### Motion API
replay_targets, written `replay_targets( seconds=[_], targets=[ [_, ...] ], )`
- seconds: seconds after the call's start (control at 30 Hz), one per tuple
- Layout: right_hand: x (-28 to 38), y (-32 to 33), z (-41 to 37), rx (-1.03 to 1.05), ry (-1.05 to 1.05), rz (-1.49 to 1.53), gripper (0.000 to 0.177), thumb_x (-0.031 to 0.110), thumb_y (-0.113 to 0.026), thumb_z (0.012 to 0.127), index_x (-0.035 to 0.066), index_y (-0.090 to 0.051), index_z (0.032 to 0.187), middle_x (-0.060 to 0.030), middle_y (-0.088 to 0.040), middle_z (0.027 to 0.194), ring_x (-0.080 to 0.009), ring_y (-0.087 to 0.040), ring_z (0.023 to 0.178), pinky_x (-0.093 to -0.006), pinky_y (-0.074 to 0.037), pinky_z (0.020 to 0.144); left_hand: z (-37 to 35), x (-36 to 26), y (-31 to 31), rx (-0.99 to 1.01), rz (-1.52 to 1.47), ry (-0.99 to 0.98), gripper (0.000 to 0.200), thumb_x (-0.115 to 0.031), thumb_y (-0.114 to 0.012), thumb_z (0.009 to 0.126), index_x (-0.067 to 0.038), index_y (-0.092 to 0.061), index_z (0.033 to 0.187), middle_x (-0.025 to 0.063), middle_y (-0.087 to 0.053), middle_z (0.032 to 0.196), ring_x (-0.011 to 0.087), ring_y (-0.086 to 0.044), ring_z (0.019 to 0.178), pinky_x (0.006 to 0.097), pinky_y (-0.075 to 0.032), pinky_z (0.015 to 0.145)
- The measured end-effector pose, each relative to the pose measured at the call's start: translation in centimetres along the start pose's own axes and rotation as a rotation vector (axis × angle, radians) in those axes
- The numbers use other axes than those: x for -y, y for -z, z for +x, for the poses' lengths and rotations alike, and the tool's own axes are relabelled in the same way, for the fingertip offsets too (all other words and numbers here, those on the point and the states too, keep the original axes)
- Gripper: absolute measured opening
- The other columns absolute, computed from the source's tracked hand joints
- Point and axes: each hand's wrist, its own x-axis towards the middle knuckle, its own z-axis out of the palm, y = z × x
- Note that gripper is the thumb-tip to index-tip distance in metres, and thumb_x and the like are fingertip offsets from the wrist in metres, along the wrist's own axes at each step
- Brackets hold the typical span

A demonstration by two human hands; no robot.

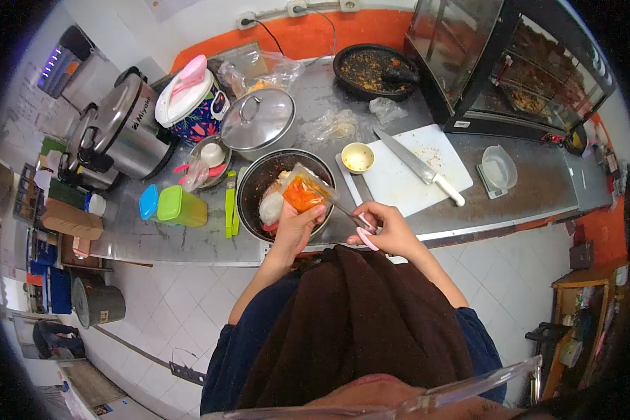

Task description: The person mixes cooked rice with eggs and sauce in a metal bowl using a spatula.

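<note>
My left hand [297, 229] grips a clear plastic packet [302, 193] with orange contents, tilted over a dark round pot [243, 189]. Inside the pot lie a pale rounded lump [271, 209] and other food, partly covered by the packet and my hand. Pink-handled scissors [367, 239] are in my right hand [392, 231], their blades pointing at the packet's right end. Right of the pot, a small yellowish bowl [358, 157] stands by a white cutting board [427, 164], on which a large knife [416, 164] lies.
Behind the pot sits a lidded pan [258, 120]. A green container [180, 206], green tongs [231, 206] and steel cookers [127, 129] occupy the left. A stone mortar [375, 72] and glass display case [511, 63] stand at the back; a clear bowl on a scale [498, 170] is right.
</note>
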Motion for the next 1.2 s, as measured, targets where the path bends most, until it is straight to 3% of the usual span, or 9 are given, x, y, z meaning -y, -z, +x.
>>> replay_targets(
  seconds=[0.33,0.53,0.6,0.73,0.8,0.93,1.03,1.1,1.2],
  targets=[
    [-2.6,-1.6,0.0,-0.167,0.079,0.049,0.032,0.017,-0.072,0.062,0.004,-0.051,0.082,0.0037,-0.038,0.055,-0.0038,-0.032,0.051,-0.0190,-0.026,0.045,0.2,0.2,-0.7,0.010,0.074,0.039,0.048,0.005,-0.062,0.067,-0.005,-0.037,0.107,0.0046,-0.050,0.087,0.0101,-0.050,0.069,0.0214,-0.041,0.052],
    [-3.2,-1.4,0.5,-0.275,0.023,0.155,0.054,0.020,-0.074,0.062,0.007,-0.038,0.101,0.0028,-0.042,0.052,-0.0043,-0.039,0.048,-0.0192,-0.029,0.044,-0.1,2.3,-1.6,0.088,0.241,0.132,0.048,0.006,-0.060,0.067,-0.006,-0.038,0.108,0.0029,-0.050,0.087,0.0100,-0.051,0.068,0.0218,-0.041,0.053],
    [-2.8,-0.7,0.4,-0.265,0.022,0.000,0.059,0.023,-0.073,0.063,0.008,-0.038,0.108,0.0029,-0.041,0.051,-0.0044,-0.038,0.047,-0.0197,-0.030,0.044,0.0,3.2,-1.1,0.102,0.212,0.146,0.049,0.007,-0.060,0.067,-0.005,-0.038,0.109,0.0029,-0.050,0.088,0.0101,-0.051,0.070,0.0218,-0.041,0.054],
    [-1.4,0.6,0.6,-0.247,0.006,-0.035,0.060,0.026,-0.072,0.064,0.010,-0.040,0.112,0.0035,-0.040,0.051,-0.0040,-0.038,0.047,-0.0198,-0.030,0.045,-0.3,3.2,-1.3,0.161,0.176,0.183,0.051,0.007,-0.061,0.065,-0.003,-0.037,0.109,0.0042,-0.052,0.088,0.0101,-0.051,0.070,0.0213,-0.042,0.054],
    [-2.0,1.0,1.3,-0.168,0.044,0.003,0.059,0.017,-0.073,0.064,0.010,-0.043,0.115,0.0069,-0.035,0.056,-0.0023,-0.033,0.050,-0.0185,-0.026,0.046,-0.6,2.8,-0.8,0.166,0.167,0.208,0.052,0.007,-0.061,0.065,-0.003,-0.037,0.110,0.0039,-0.051,0.088,0.0098,-0.051,0.070,0.0210,-0.042,0.054],
    [-3.8,1.5,2.4,-0.156,-0.051,0.031,0.046,0.021,-0.071,0.066,0.008,-0.051,0.105,0.0064,-0.035,0.056,-0.0025,-0.032,0.051,-0.0182,-0.027,0.047,-1.5,1.7,2.7,0.218,0.039,0.279,0.054,0.004,-0.060,0.067,-0.005,-0.036,0.114,0.0035,-0.050,0.089,0.0094,-0.049,0.069,0.0194,-0.040,0.054],
    [-7.6,1.2,2.6,-0.125,-0.186,-0.348,0.045,0.027,-0.068,0.066,0.005,-0.051,0.101,-0.0016,-0.047,0.058,-0.0138,-0.048,0.054,-0.0258,-0.039,0.052,-2.2,-0.3,5.2,0.058,-0.104,0.160,0.051,0.002,-0.058,0.070,-0.006,-0.035,0.115,0.0052,-0.052,0.090,0.0101,-0.051,0.070,0.0205,-0.042,0.055],
    [-10.3,0.1,2.3,-0.116,-0.276,-0.685,0.044,0.026,-0.065,0.067,0.001,-0.048,0.098,-0.0129,-0.055,0.074,-0.0285,-0.056,0.076,-0.0370,-0.046,0.066,-1.9,-2.9,5.8,-0.213,0.067,0.114,0.045,-0.002,-0.057,0.072,-0.006,-0.037,0.112,0.0050,-0.051,0.090,0.0130,-0.053,0.072,0.0219,-0.045,0.060],
    [-10.7,-1.1,2.3,-0.098,-0.336,-0.953,0.041,0.023,-0.063,0.067,-0.002,-0.049,0.096,-0.0155,-0.054,0.083,-0.0298,-0.054,0.082,-0.0375,-0.046,0.070,0.2,-3.7,10.4,-0.348,0.666,0.022,0.036,-0.003,-0.057,0.071,-0.003,-0.045,0.105,0.0106,-0.055,0.097,0.0214,-0.056,0.084,0.0290,-0.047,0.068]
  ],
)
